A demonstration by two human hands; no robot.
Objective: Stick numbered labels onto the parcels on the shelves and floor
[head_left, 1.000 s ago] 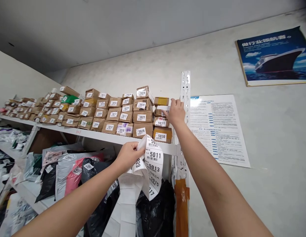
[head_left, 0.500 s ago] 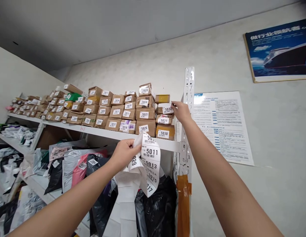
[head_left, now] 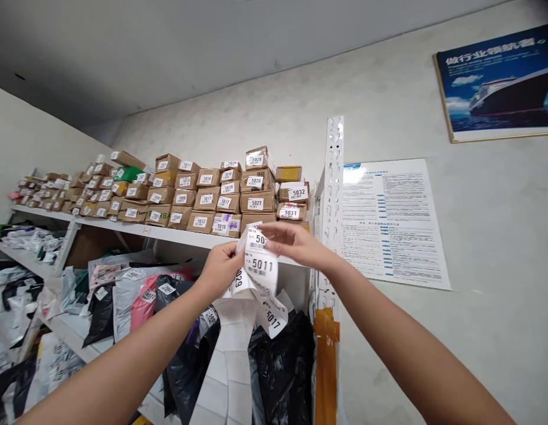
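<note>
My left hand (head_left: 220, 268) is closed, pinching a long strip of white number labels (head_left: 261, 265) that hangs down in folds. Its top labels face me, one reading 5011, and the lower part trails past the bottom of the view. At the strip's upper right edge is my right hand (head_left: 302, 245), thumb and fingers closing over the top label, which they partly cover. Behind the hands, small cardboard boxes with number labels stand stacked on the shelf, among them the box labelled 5032 (head_left: 294, 192) and the box labelled 5031 (head_left: 292, 211).
A white perforated shelf post (head_left: 334, 177) rises right of the boxes, with brown tape (head_left: 325, 360) lower down. Bagged parcels, including a black bag (head_left: 285, 372), fill the shelf below. A printed notice (head_left: 393, 224) and a ship poster (head_left: 499, 82) hang on the wall.
My right hand has let go of the 5032 label on its box and moved down and left to the label strip. The strip's lower folds have swung.
</note>
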